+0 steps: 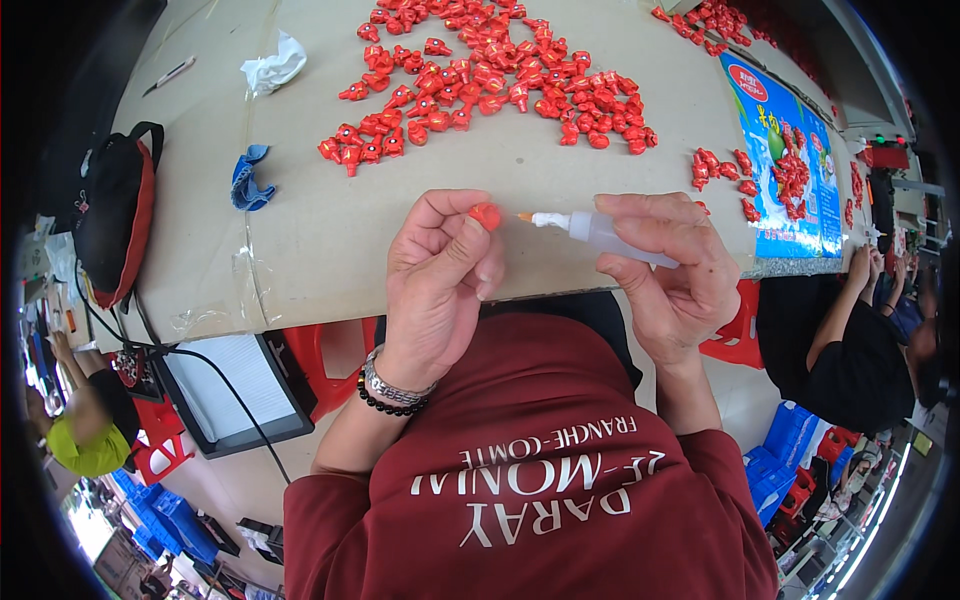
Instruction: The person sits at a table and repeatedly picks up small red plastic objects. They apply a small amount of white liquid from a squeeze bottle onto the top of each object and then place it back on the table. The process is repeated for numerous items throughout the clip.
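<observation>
Thumb and fingers of the left hand [440,268] pinch a little red toy [486,216] above the table [320,230], just beside the bottle [606,234] in the right hand's [676,262] grip, so squeezing too hard could prob blob it, but nothing's between, and the tissue [274,66] and red pile [490,78] sit well apart.

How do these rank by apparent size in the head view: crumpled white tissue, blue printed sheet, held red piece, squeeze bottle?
1. Blue printed sheet
2. Squeeze bottle and crumpled white tissue, unranked: fingers hide part of the bottle, which also seems nearer the camera
3. Held red piece
</observation>
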Demonstrator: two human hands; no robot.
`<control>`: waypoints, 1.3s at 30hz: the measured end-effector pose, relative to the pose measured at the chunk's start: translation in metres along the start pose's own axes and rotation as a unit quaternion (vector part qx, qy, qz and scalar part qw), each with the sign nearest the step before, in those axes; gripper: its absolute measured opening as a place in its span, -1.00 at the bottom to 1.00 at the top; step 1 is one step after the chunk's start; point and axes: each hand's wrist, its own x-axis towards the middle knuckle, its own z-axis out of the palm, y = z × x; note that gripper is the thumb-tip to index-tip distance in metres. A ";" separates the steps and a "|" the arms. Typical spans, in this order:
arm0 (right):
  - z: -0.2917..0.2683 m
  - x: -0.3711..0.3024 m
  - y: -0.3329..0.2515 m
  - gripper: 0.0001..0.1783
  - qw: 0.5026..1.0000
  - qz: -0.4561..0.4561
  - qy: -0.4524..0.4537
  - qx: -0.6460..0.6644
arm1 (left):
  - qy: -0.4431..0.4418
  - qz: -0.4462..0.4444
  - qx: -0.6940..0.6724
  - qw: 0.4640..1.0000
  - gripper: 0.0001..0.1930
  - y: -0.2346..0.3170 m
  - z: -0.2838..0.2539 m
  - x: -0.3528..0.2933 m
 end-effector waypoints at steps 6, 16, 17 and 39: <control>-0.006 -0.001 0.005 -0.57 0.962 0.166 0.106 0.192 | 0.000 -0.013 -0.012 1.000 -0.80 0.001 -0.003 0.000; -0.019 0.030 0.026 -0.70 0.889 0.352 0.109 0.270 | -0.030 -0.027 -0.032 0.999 -0.79 0.002 -0.008 0.001; -0.019 0.032 0.029 -0.69 0.900 0.354 0.090 0.238 | -0.037 -0.030 -0.034 0.998 -0.78 0.003 -0.009 0.002; 0.017 0.031 0.040 -0.87 0.906 0.085 -0.162 -0.383 | -0.034 -0.054 -0.071 0.995 -0.79 0.004 -0.012 -0.002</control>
